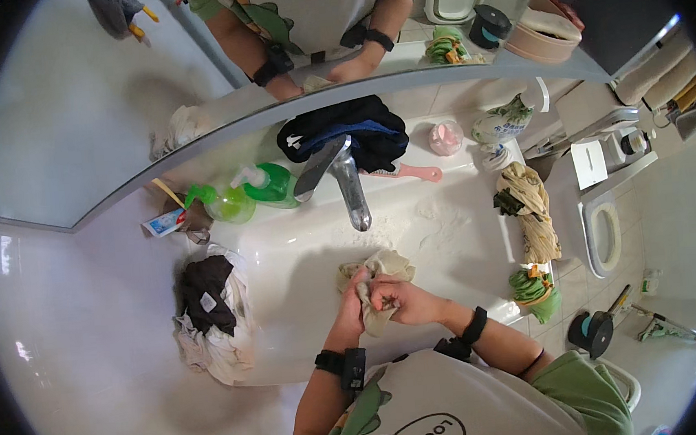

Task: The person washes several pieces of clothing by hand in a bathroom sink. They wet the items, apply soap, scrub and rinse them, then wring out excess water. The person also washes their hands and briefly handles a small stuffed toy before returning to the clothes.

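Observation:
Over the front part of the white sink basin (296,344), both hands hold one crumpled, off-white cloth (388,263). My left hand (352,306) grips its left side, the fingers pointing towards the tap. My right hand (406,299) is closed around the bunched middle, close against the left one. Part of the cloth hangs below the hands, and part spreads out beyond them. Behind it, the chrome tap (356,201) points into the basin, with no stream of water visible. Whitish suds or residue (440,216) lie on the basin floor.
Dark and white clothes (209,302) lie at the left. Green pump bottles (272,186), a black garment (372,130), a pink brush (421,172) and a pink jar (446,138) line the back. Beige cloth (531,209) and green cloth (535,292) rest on the right rim. A mirror stands behind.

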{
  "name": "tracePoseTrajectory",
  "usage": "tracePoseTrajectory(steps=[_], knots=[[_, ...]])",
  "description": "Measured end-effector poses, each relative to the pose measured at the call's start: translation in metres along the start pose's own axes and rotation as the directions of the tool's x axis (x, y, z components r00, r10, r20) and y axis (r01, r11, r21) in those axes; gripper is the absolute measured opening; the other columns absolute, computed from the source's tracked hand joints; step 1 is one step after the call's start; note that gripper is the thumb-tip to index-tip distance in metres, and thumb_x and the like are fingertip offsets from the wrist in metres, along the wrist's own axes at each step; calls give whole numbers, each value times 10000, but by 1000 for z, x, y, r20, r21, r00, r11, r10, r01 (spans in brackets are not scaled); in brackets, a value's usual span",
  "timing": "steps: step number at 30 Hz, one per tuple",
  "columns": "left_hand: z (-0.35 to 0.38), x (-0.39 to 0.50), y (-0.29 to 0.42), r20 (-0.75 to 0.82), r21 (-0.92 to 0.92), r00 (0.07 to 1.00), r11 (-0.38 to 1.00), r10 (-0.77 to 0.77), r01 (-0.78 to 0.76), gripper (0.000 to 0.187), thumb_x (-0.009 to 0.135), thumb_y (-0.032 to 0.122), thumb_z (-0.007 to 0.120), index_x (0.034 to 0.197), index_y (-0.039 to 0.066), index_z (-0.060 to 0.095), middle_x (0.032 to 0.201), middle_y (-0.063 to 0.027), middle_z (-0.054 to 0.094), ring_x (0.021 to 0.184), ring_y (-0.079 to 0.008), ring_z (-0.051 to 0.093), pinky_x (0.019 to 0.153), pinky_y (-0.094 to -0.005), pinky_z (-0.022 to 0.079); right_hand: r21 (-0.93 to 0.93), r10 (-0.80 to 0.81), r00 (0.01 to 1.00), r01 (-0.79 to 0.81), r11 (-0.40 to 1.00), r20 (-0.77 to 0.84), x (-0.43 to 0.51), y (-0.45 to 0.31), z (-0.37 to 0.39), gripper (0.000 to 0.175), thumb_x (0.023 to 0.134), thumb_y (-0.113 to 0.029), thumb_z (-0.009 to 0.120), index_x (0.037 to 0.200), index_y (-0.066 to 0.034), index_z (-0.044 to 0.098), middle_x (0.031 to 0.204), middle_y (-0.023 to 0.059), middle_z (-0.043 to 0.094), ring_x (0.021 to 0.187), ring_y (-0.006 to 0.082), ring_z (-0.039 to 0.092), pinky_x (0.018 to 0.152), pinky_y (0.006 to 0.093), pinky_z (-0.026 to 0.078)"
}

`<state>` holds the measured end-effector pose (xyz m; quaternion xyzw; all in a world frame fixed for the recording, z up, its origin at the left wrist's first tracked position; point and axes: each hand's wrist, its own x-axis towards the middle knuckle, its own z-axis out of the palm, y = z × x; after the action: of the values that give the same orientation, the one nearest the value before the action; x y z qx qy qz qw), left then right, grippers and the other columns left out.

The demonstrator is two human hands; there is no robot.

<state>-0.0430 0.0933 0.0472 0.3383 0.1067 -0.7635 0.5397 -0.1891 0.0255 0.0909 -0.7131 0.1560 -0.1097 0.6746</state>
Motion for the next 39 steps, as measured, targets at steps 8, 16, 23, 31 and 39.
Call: tracePoseTrajectory(steps=[8, 16, 23, 31, 39], knots=[[88, -65, 48, 64, 851, 887, 439, 457, -287, 513, 723, -18, 601, 1221, -6, 481, 1065, -56, 592, 958, -122, 559, 808, -244, 458, 268, 299, 931, -239, 933, -210, -11, 15, -22, 330, 727, 28, 530, 1051, -30, 519, 1002, 92, 562, 989, 226, 536, 957, 322, 386], [160, -142, 73, 148, 933, 897, 241, 417, -266, 397, 673, -42, 537, 1070, -33, 549, 943, -44, 583, 841, -97, 533, 732, -223, 435, -381, 173, 792, -457, 804, -586, 20, 88, 3, 863, 654, -273, 744, 1403, -165, 330, 1283, 173, 423, 1262, 389, 274, 1020, 534, 276], [143, -194, 82, 331, 936, 696, -129, 637, -328, 399, 621, 6, 560, 1018, -33, 585, 924, -45, 617, 857, -124, 581, 783, -245, 450, -31, 486, 594, -653, 757, -641, 33, 39, -36, 399, 646, -361, 707, 945, -105, 641, 1013, 151, 642, 1024, 338, 559, 858, 425, 446], [-10, -142, 82, -134, 923, 765, 361, 630, -135, 621, 675, -33, 573, 1283, -53, 449, 1115, -118, 571, 883, -165, 582, 764, -263, 478, -786, -257, 769, -459, 413, -585, -55, 46, -70, 242, 722, -120, 605, 950, -51, 566, 1017, 104, 583, 1046, 305, 500, 941, 425, 363], [-65, -68, 43, -121, 665, 894, -634, 431, 395, 562, 741, 124, 560, 1292, 62, 471, 1351, -185, 423, 1289, -325, 346, 1068, -467, 253, -884, 323, 870, -438, 161, -372, -72, 57, -48, 510, 808, -371, 622, 1253, -148, 510, 1323, 130, 468, 1264, 285, 404, 1072, 492, 248]])
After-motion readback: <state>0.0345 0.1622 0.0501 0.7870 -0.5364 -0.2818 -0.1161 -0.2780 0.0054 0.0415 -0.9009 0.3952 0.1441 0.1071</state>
